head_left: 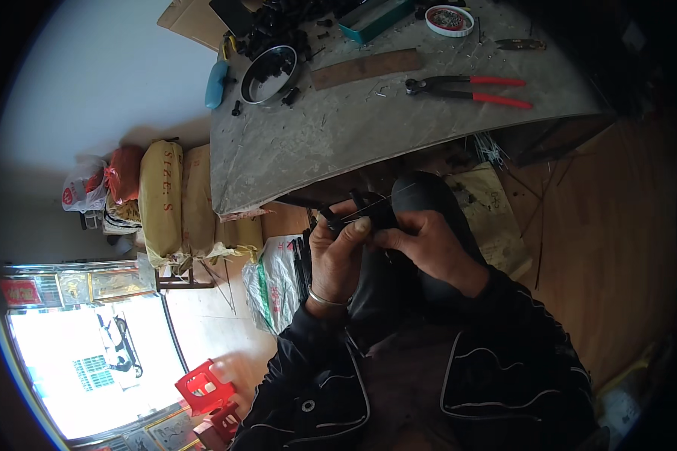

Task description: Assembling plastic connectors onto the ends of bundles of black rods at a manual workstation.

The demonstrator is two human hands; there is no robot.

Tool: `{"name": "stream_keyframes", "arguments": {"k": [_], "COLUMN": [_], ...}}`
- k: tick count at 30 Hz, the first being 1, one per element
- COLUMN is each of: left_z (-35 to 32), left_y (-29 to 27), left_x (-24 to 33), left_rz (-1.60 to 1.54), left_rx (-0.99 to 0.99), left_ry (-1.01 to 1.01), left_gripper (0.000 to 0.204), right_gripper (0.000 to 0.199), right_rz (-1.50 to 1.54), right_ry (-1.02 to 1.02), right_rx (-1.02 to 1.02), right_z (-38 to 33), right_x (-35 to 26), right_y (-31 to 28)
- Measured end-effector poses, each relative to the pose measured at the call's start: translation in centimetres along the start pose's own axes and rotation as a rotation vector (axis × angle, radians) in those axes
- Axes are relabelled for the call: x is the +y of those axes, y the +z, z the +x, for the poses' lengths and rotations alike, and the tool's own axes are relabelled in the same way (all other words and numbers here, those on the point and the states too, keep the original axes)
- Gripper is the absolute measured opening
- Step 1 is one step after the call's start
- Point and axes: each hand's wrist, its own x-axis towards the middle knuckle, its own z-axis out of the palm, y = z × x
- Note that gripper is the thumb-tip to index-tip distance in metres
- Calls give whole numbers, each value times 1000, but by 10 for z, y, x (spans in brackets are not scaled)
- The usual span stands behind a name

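Note:
Above my lap, my left hand point(337, 254) is closed round small black parts point(330, 219), gripped between thumb and fingers. Their exact kind is too dark to make out. A thin metal wire point(368, 207) runs slantwise from these parts up to the right, over my knee. Close beside it, my right hand point(431, 246) is bent with thumb and forefinger pressed together. What sits in that pinch is hidden, though a thin dark strand hangs below it. Both hands stay below the front edge of the grey-covered table point(278, 158).
Red-handled pincers point(470, 90), a flat brown strip point(366, 69), a metal bowl point(250, 89) of black parts, a green tray point(374, 22) and a white round dish point(450, 21) lie on the table. Stuffed sacks point(160, 203) stand left; a red stool point(205, 387) is lower left.

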Motion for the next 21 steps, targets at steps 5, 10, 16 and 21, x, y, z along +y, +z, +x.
{"name": "stream_keyframes", "arguments": {"k": [5,10,16,21], "left_z": [0,-10,-7,-9], "left_y": [-3,0,-6,-4], "left_x": [-4,-6,-6,-9], "left_rz": [-57,175,-36,-25], "left_rx": [-92,-26,-109,-145], "left_ry": [-25,117,-7,25], "left_gripper": [26,25,24,22], "right_gripper": [23,21,30,32], "right_rz": [214,172,247,347], "right_ry": [95,116,200,218], "right_rx": [-124,-160,-249,-234], "right_z": [5,1,3,-2], "right_x": [1,-7,2,1], "right_y": [-12,-9,-17,-11]}}
